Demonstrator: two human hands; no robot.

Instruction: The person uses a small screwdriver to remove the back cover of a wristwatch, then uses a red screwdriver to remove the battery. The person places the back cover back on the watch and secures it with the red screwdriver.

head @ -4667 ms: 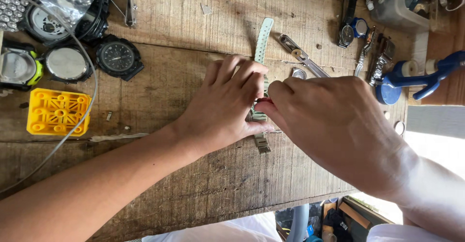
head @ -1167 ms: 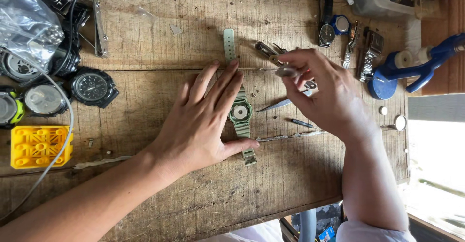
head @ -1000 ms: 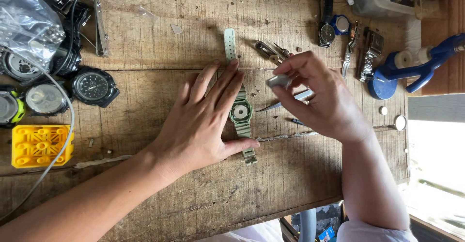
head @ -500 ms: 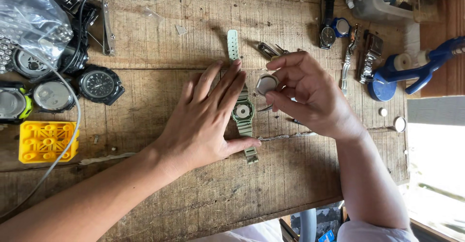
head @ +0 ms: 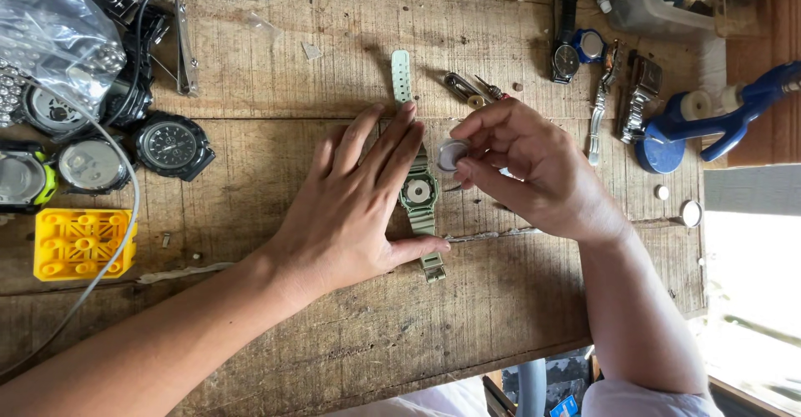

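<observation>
Now my left hand point(head: 355, 208) lies spread flat, pinning the green watch point(head: 418, 192) mid-surface point(head: 517, 317); my right hand point(head: 526, 175) pinches a round case back point(head: 451, 155) at its 1 o'clock. Pliers point(head: 471, 90) further up, black watches point(head: 171, 144) at 9 o'clock.

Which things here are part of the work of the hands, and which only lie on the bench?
In use:
- green watch, held flat by left hand
- small round metal disc, in right hand fingertips

Lying about:
- yellow plastic block
- black watches
- blue tool
- plastic bag
</observation>
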